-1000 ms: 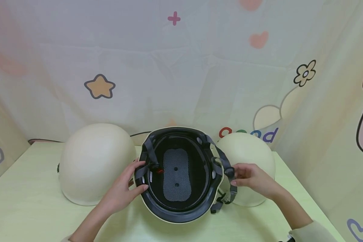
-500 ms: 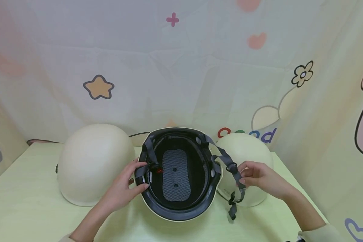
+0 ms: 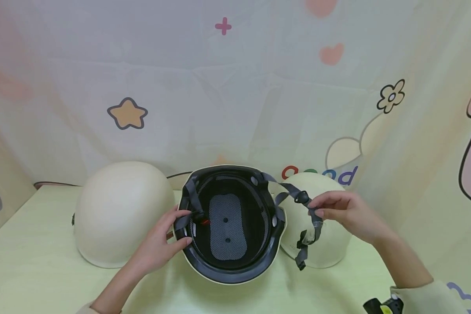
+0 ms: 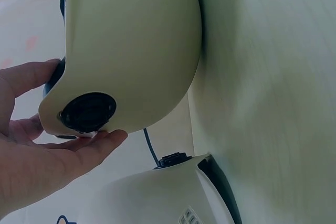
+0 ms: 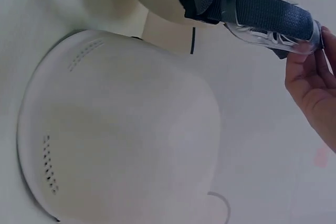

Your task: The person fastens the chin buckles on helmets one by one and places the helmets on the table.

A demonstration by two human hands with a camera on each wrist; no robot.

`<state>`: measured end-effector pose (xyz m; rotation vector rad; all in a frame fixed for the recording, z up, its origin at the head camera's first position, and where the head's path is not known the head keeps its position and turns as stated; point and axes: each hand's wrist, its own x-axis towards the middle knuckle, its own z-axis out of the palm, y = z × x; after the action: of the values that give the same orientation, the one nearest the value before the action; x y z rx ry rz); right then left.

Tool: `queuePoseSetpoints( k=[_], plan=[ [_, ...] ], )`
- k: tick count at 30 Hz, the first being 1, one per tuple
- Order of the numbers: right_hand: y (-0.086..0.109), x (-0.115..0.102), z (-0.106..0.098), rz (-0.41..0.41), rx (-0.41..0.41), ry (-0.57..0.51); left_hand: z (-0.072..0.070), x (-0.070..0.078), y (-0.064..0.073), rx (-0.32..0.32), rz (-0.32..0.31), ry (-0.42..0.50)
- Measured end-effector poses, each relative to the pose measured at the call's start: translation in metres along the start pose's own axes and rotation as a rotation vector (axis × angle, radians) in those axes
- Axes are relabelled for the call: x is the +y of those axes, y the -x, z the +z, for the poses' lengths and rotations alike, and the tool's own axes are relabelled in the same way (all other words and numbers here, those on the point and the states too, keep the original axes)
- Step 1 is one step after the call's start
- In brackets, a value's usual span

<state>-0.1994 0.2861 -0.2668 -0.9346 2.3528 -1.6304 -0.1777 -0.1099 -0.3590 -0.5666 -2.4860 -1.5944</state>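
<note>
A cream helmet (image 3: 231, 278) lies upside down in the middle of the head view, its black padded liner (image 3: 227, 231) facing me. On its left rim my left hand (image 3: 157, 244) has a grip, thumb on the inner edge. The left wrist view shows the fingers under the shell, beside a round black fitting (image 4: 88, 111). My right hand (image 3: 351, 213) pinches the dark grey chin strap (image 3: 317, 226), pulled out to the right of the helmet. Clear plastic (image 5: 257, 38) wraps part of this strap in the right wrist view. Its loose end hangs below the fingers.
Two more cream helmets stand dome up on the pale table (image 3: 31, 244): a left one (image 3: 121, 213) beside my left forearm, and a right one (image 3: 329, 253) behind the strap. A printed curtain (image 3: 180, 109) closes off the back and sides.
My right hand has moved right and then up, drawing the chin strap out from the helmet's right side. The left hand keeps its grip on the rim, and the helmet has barely shifted.
</note>
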Motion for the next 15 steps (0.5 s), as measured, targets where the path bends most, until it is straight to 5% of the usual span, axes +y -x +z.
queuePoseSetpoints(
  k=[8,15],
  plan=[
    [-0.022,-0.027,0.006,-0.112,-0.053,-0.203,0.001,0.004,-0.001,0.009,-0.035,0.019],
    [-0.036,-0.02,0.023,-0.093,0.008,-0.259,0.003,0.003,0.0,0.036,-0.018,0.034]
  ],
)
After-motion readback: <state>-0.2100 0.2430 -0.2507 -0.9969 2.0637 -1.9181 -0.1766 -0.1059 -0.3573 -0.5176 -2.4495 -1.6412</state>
